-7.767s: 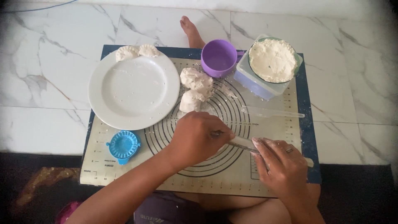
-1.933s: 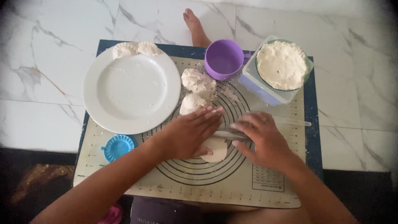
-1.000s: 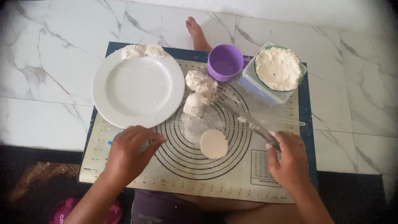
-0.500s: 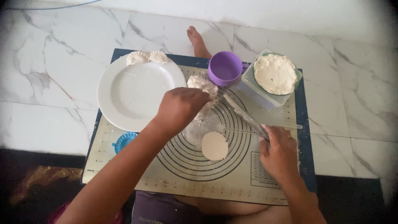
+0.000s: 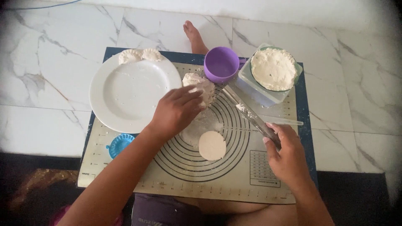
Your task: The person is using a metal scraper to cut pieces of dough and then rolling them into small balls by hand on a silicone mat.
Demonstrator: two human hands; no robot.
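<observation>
Beige silicone pastry mat (image 5: 268,188) with ring markings spread over marble floor; white round plate (image 5: 125,90) upper left. Left hand (image 5: 178,109), fingers curled onto lumpy white dough mass (image 5: 200,86); advisable to pinch small. Right hand (image 5: 289,157) gripping slim floured rolling pin (image 5: 251,115). Flat dough disc (image 5: 212,145) between hands, untouched

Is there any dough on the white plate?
No, the white plate is bare; the dough lumps lie on the mat beside it.

Home floor: marble tiles (image 5: 54,83), baking mat (image 5: 268,175)
</observation>
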